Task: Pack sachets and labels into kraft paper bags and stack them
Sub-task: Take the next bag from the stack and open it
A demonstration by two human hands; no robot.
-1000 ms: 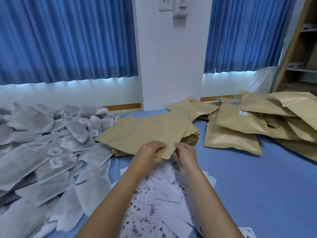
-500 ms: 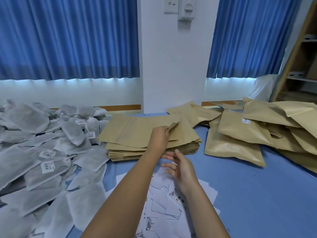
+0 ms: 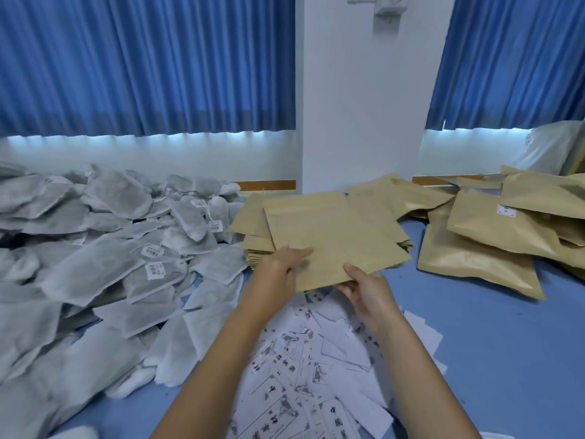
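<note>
A flat, empty kraft paper bag (image 3: pixel 319 236) is lifted off the stack of empty kraft bags (image 3: pixel 253 228) in the middle of the blue surface. My left hand (image 3: pixel 280 264) grips its near left edge, thumb on top. My right hand (image 3: pixel 364 288) pinches its near right corner. A big heap of grey-white sachets (image 3: pixel 95 264) with small barcode tags lies to the left. Printed white labels (image 3: pixel 304 375) are scattered under my forearms. Filled kraft bags (image 3: pixel 484 248) are piled to the right.
Blue curtains hang at the back on both sides of a white pillar (image 3: pixel 357 122). A white plastic bag (image 3: pixel 550 150) leans at the far right. Bare blue surface (image 3: pixel 506 359) shows at the near right.
My left hand has pulled one bag off the stack toward me. My right hand, open over the labels before, now pinches the bag's near corner.
</note>
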